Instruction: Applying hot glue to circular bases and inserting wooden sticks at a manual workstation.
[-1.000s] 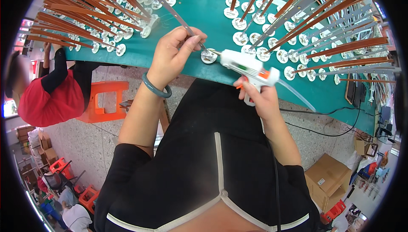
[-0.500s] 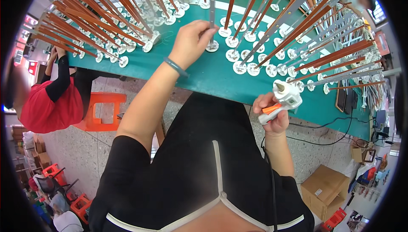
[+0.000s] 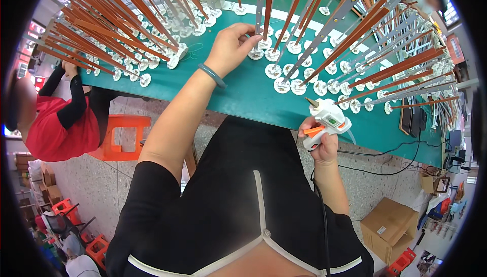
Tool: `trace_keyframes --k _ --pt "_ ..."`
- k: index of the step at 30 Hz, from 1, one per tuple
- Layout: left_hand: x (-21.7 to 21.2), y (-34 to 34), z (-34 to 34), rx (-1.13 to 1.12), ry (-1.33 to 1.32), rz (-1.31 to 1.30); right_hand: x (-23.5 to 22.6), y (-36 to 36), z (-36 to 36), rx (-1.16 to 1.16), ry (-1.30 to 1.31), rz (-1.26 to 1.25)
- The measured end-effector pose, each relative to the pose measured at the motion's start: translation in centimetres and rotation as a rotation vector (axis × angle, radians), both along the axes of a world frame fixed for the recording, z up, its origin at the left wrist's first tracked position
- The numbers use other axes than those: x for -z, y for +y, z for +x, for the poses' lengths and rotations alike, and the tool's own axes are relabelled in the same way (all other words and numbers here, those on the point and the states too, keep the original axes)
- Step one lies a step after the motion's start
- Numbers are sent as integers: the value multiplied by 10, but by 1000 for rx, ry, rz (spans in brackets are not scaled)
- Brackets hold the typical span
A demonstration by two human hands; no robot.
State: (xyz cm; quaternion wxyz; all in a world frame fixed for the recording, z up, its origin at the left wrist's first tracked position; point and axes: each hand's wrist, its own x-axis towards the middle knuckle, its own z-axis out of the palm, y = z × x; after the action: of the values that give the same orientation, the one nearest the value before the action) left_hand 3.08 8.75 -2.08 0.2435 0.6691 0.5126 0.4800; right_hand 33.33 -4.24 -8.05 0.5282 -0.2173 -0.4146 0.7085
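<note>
My left hand [image 3: 232,49], a bangle at its wrist, pinches the lower part of a narrow grey metal strip [image 3: 260,4]. The strip stands upright on a round white base [image 3: 255,53] on the green table. In my right hand [image 3: 324,147] is a white hot glue gun [image 3: 329,115] with an orange trigger. Its nozzle points up and left, toward the bases but apart from them. Brown strips [image 3: 350,45] and more grey strips rise from several round white bases [image 3: 298,87] to the right of my left hand.
Another dense group of brown strips [image 3: 116,18] on white bases stands at the left of the green table [image 3: 243,96]. A black cable [image 3: 323,216] hangs below the glue gun. A co-worker in red [image 3: 63,124] sits at left by an orange stool [image 3: 122,137]. A cardboard box [image 3: 389,223] lies lower right.
The glue gun has turned and moved slightly left in my right hand, its nozzle now pointing up-left. My left hand stays on the strip, which appears slightly farther right.
</note>
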Motion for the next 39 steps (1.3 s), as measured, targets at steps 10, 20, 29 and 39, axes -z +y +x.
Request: trace_keyframes --k 10,20,29,39 --pt "-2 -12 -10 -4 -60 -14 2 0 0 23 -22 12" --pt "-6 39 -40 -550 -506 -131 2 0 0 28 -32 2" --pt "25 68 -60 -703 -285 124 -1 -4 -3 7 -41 -39" --pt "-38 -79 -37 -314 182 33 -12 -4 -8 -26 -220 -64"
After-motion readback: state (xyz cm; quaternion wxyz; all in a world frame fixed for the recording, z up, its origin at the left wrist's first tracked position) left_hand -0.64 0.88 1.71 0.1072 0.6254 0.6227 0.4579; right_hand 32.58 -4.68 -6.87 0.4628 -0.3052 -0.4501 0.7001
